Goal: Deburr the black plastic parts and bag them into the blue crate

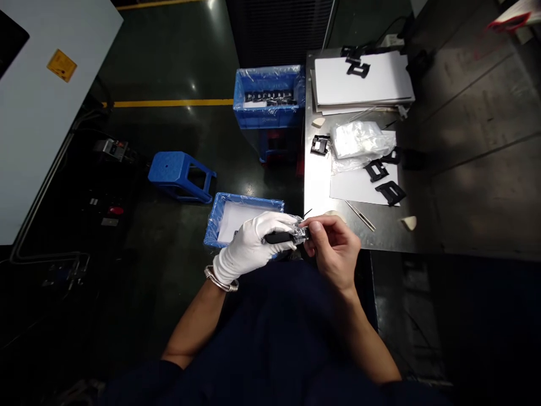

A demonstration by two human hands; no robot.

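Gloved left hand [249, 248] is gripping a black plastic part [276, 238] with its fingers curled around the left portion, while the bare right hand [333, 251] is pinching clear plastic film [301, 232] at the part's right end between thumb and fingertips. The part is lying roughly level, with its long axis running left to right across the person's front; the right hand is nearer the film-covered end, and the two hands are nearly touching. Directly beyond and partly beneath the left hand, a blue crate [236, 200] lined with white sheet is sitting on the floor. To the right, a steel bench [315, 189] is carrying metal tweezers [360, 215], lying near the right hand, and black brackets [376, 170], lying farther off.
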